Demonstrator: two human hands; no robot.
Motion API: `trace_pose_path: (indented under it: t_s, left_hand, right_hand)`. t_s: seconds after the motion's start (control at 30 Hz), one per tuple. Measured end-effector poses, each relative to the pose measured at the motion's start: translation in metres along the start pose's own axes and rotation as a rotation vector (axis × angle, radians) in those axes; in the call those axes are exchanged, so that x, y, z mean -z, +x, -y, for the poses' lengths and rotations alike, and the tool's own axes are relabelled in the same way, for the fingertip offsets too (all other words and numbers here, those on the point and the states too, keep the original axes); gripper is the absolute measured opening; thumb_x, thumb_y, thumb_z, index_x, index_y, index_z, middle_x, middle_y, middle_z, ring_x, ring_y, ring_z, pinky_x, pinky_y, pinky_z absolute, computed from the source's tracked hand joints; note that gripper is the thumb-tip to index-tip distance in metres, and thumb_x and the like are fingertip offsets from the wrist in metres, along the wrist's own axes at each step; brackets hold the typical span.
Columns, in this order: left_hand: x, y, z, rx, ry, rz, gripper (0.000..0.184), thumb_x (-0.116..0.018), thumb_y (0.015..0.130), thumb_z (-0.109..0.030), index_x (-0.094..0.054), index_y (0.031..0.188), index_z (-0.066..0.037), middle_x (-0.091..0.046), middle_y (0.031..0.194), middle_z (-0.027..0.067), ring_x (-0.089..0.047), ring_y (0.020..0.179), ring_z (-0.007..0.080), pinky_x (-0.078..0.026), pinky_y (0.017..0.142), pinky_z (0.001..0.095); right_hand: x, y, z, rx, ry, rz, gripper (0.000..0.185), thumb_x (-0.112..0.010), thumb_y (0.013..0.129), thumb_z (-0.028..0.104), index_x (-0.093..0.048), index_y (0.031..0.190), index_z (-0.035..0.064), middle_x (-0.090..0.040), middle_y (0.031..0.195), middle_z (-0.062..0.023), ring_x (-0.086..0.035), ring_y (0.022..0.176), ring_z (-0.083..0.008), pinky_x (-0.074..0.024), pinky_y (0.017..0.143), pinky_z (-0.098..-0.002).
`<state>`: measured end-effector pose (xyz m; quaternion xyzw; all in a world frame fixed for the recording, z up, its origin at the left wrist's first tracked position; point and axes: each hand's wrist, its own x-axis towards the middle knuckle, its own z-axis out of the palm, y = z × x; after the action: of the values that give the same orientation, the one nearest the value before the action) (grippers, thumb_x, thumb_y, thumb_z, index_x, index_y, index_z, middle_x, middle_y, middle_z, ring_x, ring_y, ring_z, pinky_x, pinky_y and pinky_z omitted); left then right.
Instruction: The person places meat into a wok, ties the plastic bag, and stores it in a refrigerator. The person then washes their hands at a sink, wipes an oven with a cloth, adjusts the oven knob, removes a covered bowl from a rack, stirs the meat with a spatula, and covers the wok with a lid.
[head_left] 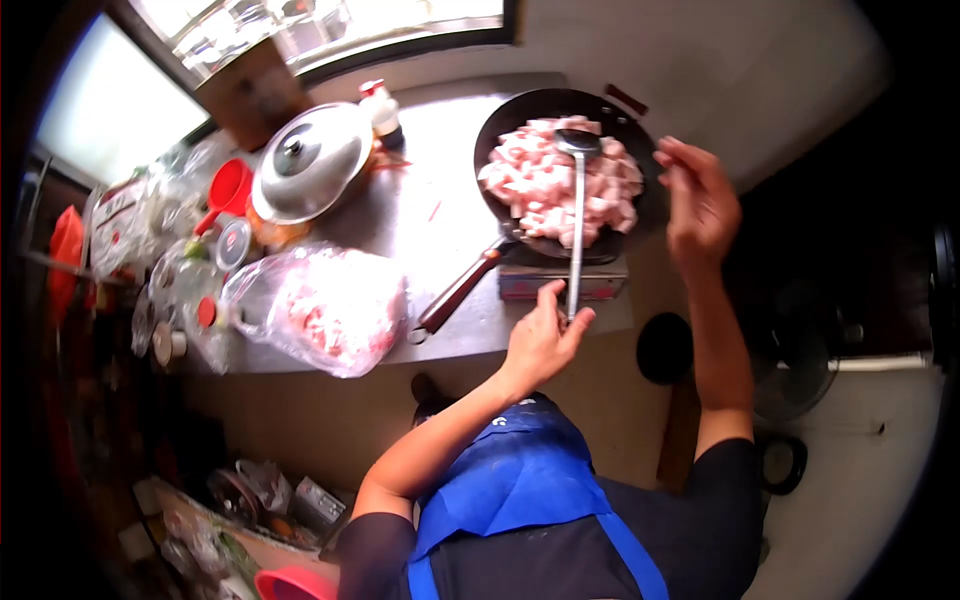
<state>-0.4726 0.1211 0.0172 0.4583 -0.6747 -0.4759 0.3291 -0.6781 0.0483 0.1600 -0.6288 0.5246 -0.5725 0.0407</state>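
Observation:
Pale pink chunks of raw meat fill a dark wok on the counter. A long-handled metal ladle lies across it, its bowl over the meat and its handle pointing toward me. At the handle's lower end, my left hand has thumb and index finger on either side, in a loose grip; the other fingers are partly hidden. To the right of the wok, my right hand is raised with its fingers half bent and apart, nothing visible in it. The wok's long handle points down-left.
A clear plastic bag of raw meat sits near the counter's front edge. Behind it are a domed metal lid, a red ladle-like scoop and a red-capped bottle. A boxy unit shows below the wok.

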Motion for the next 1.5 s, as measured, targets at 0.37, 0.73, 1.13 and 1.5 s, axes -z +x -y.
trace_pose_path:
  t_s: [0.37,0.73,1.13,1.5]
  left_hand:
    - [0.300,-0.119,0.064,-0.006,0.176,-0.911,0.014,-0.074,0.090,-0.008,-0.063,0.093,0.000,-0.063,0.082,0.0079,-0.059,0.074,0.0180,-0.049,0.072,0.0302]
    - [0.423,-0.063,0.154,0.194,-0.434,-0.304,0.013,-0.067,0.097,-0.011,-0.066,0.091,0.001,-0.063,0.074,0.0001,-0.052,0.066,0.0048,-0.043,0.062,0.0216]
    - [0.479,-0.091,0.250,0.170,-0.322,-0.485,0.036,-0.073,0.095,-0.022,-0.060,0.117,0.003,-0.064,0.100,0.0084,-0.063,0.092,0.0154,-0.052,0.083,0.0308]
    - [0.423,-0.051,0.250,0.512,-0.335,-0.261,0.039,-0.071,0.086,-0.010,-0.059,0.121,0.003,-0.066,0.079,0.0065,-0.063,0.065,0.0159,-0.053,0.058,0.0332]
  right_hand:
    - [-0.074,-0.252,0.091,-0.411,-0.111,0.227,0.014,-0.060,0.086,-0.008,-0.068,0.096,-0.0026,-0.063,0.078,-0.0095,-0.060,0.063,-0.0153,-0.0496,0.058,-0.0255]
    - [-0.430,-0.300,0.154,-0.594,-0.371,0.287,0.045,-0.084,0.076,0.028,-0.066,0.108,0.0009,-0.060,0.108,-0.0164,-0.065,0.089,-0.0333,-0.0547,0.083,-0.0408]
    - [-0.393,-0.293,0.138,-1.113,0.486,-0.493,0.014,-0.053,0.105,0.011,-0.055,0.113,0.0003,-0.065,0.097,-0.0055,-0.063,0.087,-0.0118,-0.0517,0.079,-0.0255]
    - [-0.397,-0.295,0.092,-1.130,0.363,-0.027,0.026,-0.067,0.097,0.016,-0.067,0.110,-0.0063,-0.073,0.099,-0.0090,-0.069,0.086,-0.0152,-0.0559,0.076,-0.0278]
